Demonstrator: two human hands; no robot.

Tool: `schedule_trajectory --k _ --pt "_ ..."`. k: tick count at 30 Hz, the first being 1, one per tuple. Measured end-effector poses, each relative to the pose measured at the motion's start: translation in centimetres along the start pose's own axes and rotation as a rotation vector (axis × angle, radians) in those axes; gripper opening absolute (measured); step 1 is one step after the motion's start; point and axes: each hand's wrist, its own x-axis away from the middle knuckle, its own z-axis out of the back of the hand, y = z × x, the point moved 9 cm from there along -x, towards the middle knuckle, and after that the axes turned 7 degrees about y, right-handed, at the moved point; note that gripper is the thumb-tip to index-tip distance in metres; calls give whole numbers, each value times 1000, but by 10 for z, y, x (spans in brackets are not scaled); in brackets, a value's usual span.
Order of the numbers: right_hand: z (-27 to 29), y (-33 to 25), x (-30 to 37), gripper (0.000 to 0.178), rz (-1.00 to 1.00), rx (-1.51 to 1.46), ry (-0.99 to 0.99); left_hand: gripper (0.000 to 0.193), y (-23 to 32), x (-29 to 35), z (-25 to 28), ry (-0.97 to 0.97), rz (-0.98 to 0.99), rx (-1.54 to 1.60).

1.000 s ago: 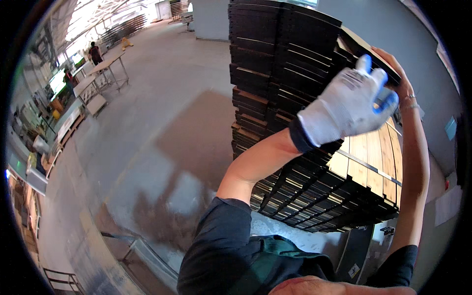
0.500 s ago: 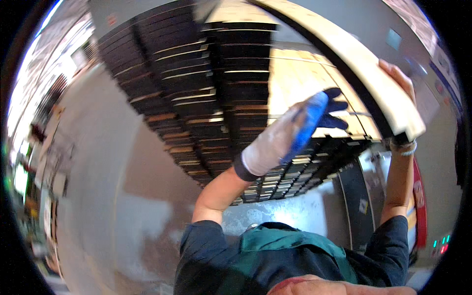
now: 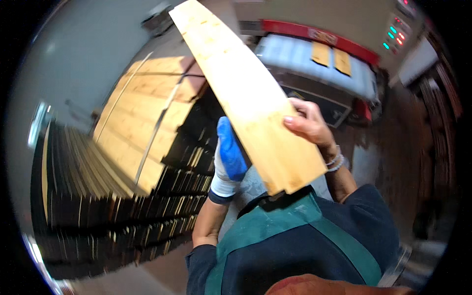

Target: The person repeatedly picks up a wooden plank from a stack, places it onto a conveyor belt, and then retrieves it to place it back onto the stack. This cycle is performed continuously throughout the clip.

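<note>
A long, pale wooden plank (image 3: 246, 96) with a notched near end stretches away from my chest, tilted toward the far left. My right hand (image 3: 310, 124), bare with a beaded bracelet at the wrist, is closed on the plank's right edge, its thumb on the top face. On the opposite edge is my left hand (image 3: 229, 155) in a white and blue work glove; it holds the plank from the side, with part of its fingers hidden behind the wood.
To the left stands a large strapped stack of planks (image 3: 142, 113) with dark edges, beside a row of boards on edge (image 3: 78, 167). Ahead right, a machine with a red bar (image 3: 295, 29) has a pale roller bed (image 3: 287, 51) carrying two short wooden pieces (image 3: 342, 61). Indicator lights (image 3: 392, 33) glow farther right.
I have turned right, from the stack toward the red-barred machine. The plank has swung across in front of me, and my left hand, open and apart from it before, is now at its edge.
</note>
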Motion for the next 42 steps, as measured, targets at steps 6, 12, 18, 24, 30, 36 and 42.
schedule_trajectory --k 6,12,18,24,30,36,42 --pt "85 58 30 31 -12 26 348 35 -90 -48 39 -23 70 -272" --pt "153 139 52 39 -97 -68 552 61 -135 -46 76 -357 -343 -1289" --pt "172 189 65 42 -163 -252 578 75 -169 -42 133 -444 -235 -1420" --pt "206 224 53 37 -378 -196 544 80 -178 -65 160 -433 -350 -1523" --pt "265 191 73 35 -244 -121 653 40 -183 -110 169 43 225 -835" --pt "277 208 88 36 -226 -147 710 45 -184 -140 228 301 490 -623" --pt "286 254 60 33 -226 -363 747 48 -193 -178 250 323 510 -615"
